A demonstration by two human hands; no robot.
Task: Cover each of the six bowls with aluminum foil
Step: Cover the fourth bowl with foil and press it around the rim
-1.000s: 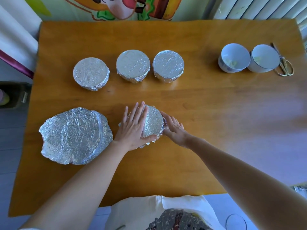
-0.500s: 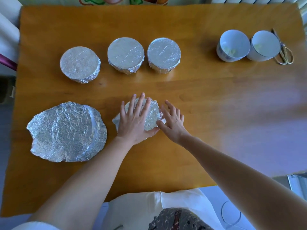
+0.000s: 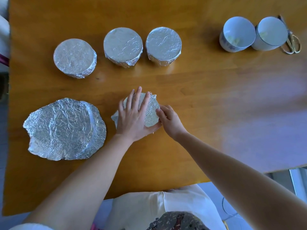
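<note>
Three foil-covered bowls (image 3: 74, 58) (image 3: 123, 46) (image 3: 163, 45) stand in a row at the back left. A fourth bowl with crinkled foil (image 3: 151, 112) over it sits in the middle of the table. My left hand (image 3: 132, 117) lies flat on its top, fingers straight, pressing down. My right hand (image 3: 169, 120) is at the bowl's right rim, its fingers curled onto the foil edge. Two uncovered white bowls (image 3: 237, 36) (image 3: 270, 35) stand at the back right.
A stack of loose round foil sheets (image 3: 64, 128) lies to the left of the bowl under my hands. Gold scissors (image 3: 292, 44) lie behind the rightmost white bowl. The wooden table (image 3: 216, 105) ends close to my body.
My right hand's fingers, straight beside the bowl before, have curled onto the foil at the right rim. My left hand stays flat on top. The camera has tilted down.
</note>
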